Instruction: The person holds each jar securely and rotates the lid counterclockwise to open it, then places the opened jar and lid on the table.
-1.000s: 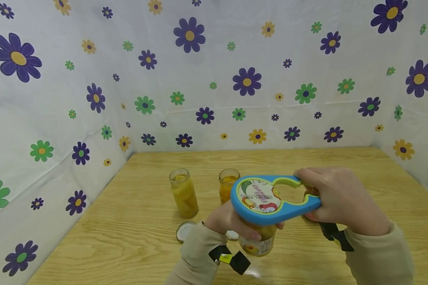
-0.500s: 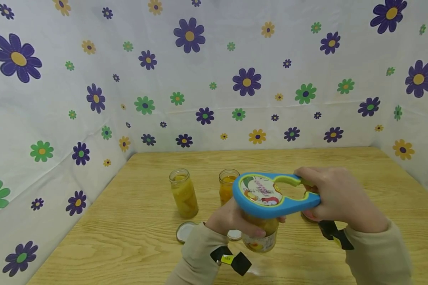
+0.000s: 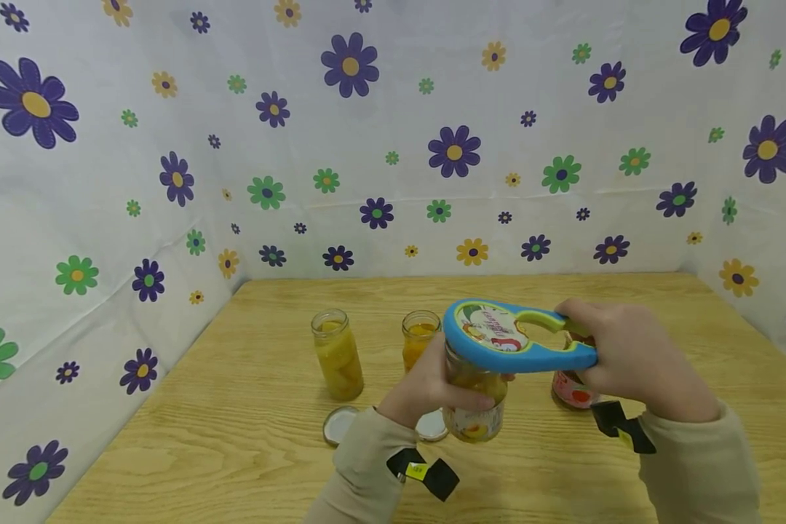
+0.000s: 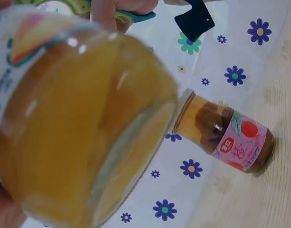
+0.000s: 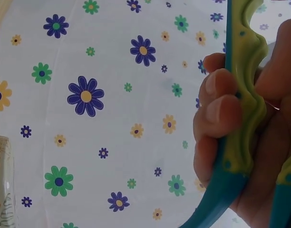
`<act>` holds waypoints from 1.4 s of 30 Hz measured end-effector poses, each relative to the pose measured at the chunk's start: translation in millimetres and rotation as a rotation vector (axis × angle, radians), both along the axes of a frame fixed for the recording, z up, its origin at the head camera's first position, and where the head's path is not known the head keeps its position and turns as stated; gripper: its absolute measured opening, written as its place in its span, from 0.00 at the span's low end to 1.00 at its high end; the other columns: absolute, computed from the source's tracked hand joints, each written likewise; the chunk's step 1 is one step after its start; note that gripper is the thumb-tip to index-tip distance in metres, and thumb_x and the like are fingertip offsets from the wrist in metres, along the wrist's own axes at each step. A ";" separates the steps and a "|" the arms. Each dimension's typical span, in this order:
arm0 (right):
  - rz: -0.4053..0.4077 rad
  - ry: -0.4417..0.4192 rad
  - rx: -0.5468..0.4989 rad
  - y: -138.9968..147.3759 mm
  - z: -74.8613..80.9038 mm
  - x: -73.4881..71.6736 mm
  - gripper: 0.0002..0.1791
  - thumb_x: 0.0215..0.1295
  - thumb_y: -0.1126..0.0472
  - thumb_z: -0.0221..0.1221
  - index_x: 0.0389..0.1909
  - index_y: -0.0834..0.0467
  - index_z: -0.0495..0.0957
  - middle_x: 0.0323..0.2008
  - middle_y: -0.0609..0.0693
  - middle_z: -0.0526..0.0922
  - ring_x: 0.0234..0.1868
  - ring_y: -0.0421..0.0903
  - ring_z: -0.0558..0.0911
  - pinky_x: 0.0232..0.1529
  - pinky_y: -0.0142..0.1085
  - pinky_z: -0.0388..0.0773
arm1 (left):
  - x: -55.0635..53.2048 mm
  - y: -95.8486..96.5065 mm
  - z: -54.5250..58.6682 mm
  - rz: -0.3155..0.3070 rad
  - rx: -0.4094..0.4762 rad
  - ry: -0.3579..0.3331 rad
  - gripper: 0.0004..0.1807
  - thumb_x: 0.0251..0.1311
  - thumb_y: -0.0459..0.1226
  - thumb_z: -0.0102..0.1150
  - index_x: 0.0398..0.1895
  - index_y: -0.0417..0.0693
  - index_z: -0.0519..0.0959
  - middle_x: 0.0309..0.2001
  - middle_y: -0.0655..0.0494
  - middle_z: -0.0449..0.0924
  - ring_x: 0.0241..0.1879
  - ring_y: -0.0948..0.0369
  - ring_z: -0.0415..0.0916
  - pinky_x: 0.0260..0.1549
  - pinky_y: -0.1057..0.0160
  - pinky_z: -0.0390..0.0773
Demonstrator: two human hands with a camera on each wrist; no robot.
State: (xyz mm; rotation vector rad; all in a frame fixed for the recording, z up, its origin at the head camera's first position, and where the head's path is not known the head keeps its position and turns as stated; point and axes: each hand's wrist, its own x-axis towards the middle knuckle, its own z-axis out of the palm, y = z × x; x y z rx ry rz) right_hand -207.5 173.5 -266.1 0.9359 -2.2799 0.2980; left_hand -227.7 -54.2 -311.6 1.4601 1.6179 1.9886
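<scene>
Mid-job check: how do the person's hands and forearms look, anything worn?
The left hand and right hand are ungloved. Beige sleeves reach both wrists, each bearing a black two-lobed piece with a yellow label mid-piece.

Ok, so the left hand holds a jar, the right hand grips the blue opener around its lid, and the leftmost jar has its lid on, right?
One slip: the leftmost jar is open, as the head view shows. The rest is right: the left hand holds a jar, the right hand the blue opener around its lid.
</scene>
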 end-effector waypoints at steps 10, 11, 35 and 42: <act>-0.112 -0.063 0.006 0.8 1.0 -0.9 0.15 0.32 0.66 0.59 0.28 0.58 0.71 0.12 0.40 0.55 0.12 0.35 0.54 0.13 0.28 0.51 | 0.7 2.6 -3.7 0.399 -0.059 0.021 0.34 0.42 0.41 0.65 0.54 0.38 0.65 0.46 0.41 0.72 0.45 0.62 0.71 0.47 0.58 0.71; -0.124 -0.069 0.008 0.8 0.9 -1.0 0.15 0.32 0.66 0.59 0.28 0.58 0.71 0.12 0.40 0.55 0.12 0.35 0.54 0.13 0.29 0.51 | 0.8 2.7 -4.0 0.435 -0.067 0.015 0.33 0.42 0.40 0.65 0.54 0.39 0.65 0.46 0.43 0.73 0.45 0.62 0.72 0.46 0.59 0.71; -0.352 -0.364 0.081 -1.6 4.7 -4.9 0.13 0.37 0.64 0.58 0.30 0.58 0.70 0.12 0.44 0.64 0.13 0.42 0.61 0.13 0.32 0.55 | -2.2 12.2 -11.8 0.733 -0.149 -0.050 0.28 0.43 0.34 0.66 0.51 0.42 0.69 0.43 0.50 0.76 0.43 0.60 0.73 0.41 0.63 0.73; -0.359 -0.365 0.069 0.0 3.9 -5.5 0.13 0.37 0.65 0.57 0.29 0.59 0.70 0.12 0.44 0.64 0.13 0.42 0.61 0.13 0.32 0.55 | -4.6 17.2 -16.4 0.743 -0.199 -0.061 0.32 0.43 0.38 0.67 0.55 0.48 0.67 0.45 0.57 0.74 0.45 0.62 0.72 0.43 0.63 0.72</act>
